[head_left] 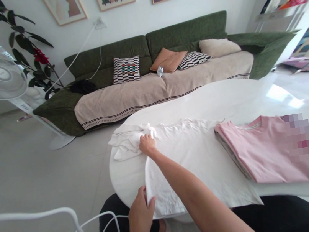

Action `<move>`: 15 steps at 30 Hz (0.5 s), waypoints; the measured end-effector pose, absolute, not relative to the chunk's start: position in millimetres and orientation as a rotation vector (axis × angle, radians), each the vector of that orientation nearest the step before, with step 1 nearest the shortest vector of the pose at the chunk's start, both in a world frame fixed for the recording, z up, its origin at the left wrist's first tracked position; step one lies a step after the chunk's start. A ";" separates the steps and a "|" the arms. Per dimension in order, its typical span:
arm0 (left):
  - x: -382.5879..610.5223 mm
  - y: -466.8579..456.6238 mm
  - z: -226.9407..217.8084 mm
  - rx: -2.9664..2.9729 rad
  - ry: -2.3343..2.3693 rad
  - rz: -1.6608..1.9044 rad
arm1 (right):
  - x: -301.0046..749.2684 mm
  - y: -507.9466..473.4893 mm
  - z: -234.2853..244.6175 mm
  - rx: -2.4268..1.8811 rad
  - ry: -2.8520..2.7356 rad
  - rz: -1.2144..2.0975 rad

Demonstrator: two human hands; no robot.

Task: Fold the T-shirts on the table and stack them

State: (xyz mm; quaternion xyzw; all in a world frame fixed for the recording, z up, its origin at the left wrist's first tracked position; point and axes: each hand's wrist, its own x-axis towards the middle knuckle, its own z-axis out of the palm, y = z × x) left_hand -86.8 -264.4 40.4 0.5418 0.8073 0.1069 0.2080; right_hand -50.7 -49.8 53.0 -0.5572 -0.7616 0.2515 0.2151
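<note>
A white T-shirt (190, 161) lies spread over the white table, its near hem hanging at the table's front edge. My left hand (141, 209) is closed on the shirt's left edge close to the near corner, thumb on top. Farther up that same edge, my right hand (147, 145) pinches the cloth; its forearm crosses over the shirt. Beyond my right hand, a bunched part of the shirt (126, 141) lies crumpled at the table's left end. The fingertips of my right hand are partly hidden in the fabric.
Folded pink clothing (270, 149) is stacked to the right, touching the shirt's side. The rounded white table (226, 93) fronts a green sofa (188, 29) with cushions. A standing fan (0, 73) is at the left, and a white cable (70, 212) loops in the left foreground.
</note>
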 end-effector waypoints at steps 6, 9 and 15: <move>-78.0 -272.0 49.4 1.374 1.955 0.886 | -24.3 -20.7 61.3 -1.470 -1.755 0.938; -49.6 -275.4 60.6 1.513 1.923 1.036 | 9.4 -4.3 64.4 -1.416 -1.487 1.063; 11.3 -275.4 56.0 1.948 1.770 0.661 | 102.9 7.6 48.8 -1.313 -1.024 1.250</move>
